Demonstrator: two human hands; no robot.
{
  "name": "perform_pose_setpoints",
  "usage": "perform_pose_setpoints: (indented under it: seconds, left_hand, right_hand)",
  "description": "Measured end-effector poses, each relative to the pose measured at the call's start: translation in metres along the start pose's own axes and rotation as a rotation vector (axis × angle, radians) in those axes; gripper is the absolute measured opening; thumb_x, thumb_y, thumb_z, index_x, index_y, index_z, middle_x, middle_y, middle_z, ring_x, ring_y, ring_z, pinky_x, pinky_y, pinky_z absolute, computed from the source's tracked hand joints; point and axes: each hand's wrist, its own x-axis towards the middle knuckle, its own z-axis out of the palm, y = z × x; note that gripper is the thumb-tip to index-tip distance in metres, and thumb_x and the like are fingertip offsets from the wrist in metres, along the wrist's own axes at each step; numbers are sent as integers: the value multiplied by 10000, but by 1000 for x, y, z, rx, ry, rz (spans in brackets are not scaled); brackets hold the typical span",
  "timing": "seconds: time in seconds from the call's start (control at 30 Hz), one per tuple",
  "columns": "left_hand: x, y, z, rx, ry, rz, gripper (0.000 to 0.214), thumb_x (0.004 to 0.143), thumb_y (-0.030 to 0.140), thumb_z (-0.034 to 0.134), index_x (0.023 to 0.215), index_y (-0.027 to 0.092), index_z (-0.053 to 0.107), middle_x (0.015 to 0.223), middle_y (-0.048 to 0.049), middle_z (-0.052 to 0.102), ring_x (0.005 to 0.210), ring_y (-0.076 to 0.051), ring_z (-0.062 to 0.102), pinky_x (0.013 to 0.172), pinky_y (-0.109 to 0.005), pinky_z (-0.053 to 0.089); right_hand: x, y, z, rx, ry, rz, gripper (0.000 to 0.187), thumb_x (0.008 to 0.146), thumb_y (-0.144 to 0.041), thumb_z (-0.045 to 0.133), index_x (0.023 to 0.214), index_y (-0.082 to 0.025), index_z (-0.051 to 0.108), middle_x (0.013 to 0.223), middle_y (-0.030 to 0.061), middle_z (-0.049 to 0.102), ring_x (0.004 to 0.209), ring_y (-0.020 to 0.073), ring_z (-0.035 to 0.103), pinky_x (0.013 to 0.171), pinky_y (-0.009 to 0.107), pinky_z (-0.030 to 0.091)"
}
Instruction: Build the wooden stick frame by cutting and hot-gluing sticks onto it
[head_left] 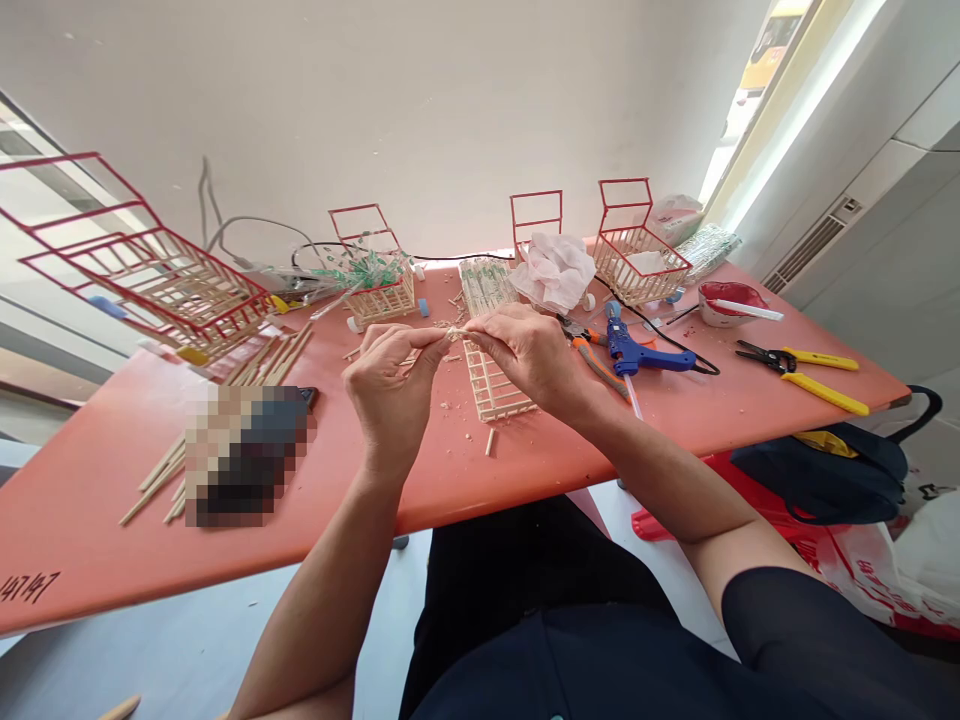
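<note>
Above the middle of the table, my left hand point(396, 385) and my right hand point(529, 355) meet fingertip to fingertip. Both are pinched closed on a small pale piece point(454, 333), whose exact kind is too small to make out. Below my right hand lies a small frame of pale wooden sticks point(495, 395), partly hidden by that hand. A short stick piece point(490, 442) rests just in front of it, among scattered crumbs. Right of my right hand are orange-and-grey handled pliers point(600, 365) and a blue glue gun point(649, 357).
Stick-built carts with red-painted edges stand at the left point(187, 290), back point(386, 300) and right point(641, 265). Loose wooden sticks point(161, 470) lie beside a blurred dark object point(259, 455). Yellow-handled wire strippers point(817, 380), a red-stained bowl point(724, 303) and crumpled white tissue point(555, 272) are also on the table.
</note>
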Motion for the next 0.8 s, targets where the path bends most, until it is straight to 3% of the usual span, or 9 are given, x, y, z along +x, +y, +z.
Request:
perform_pose_setpoints:
  seconds: [0.8]
  left_hand:
    - [1,3,-2,-8,-2,-12,42,941,243,812,906,262,825,855,-6,796,878,-209,692,868,-362,540]
  right_hand:
    - [-1,-2,0,-51,23,0,384,1161,-421,535,1137,-171,825,1121,99,841,1081,230,750,980,336,524]
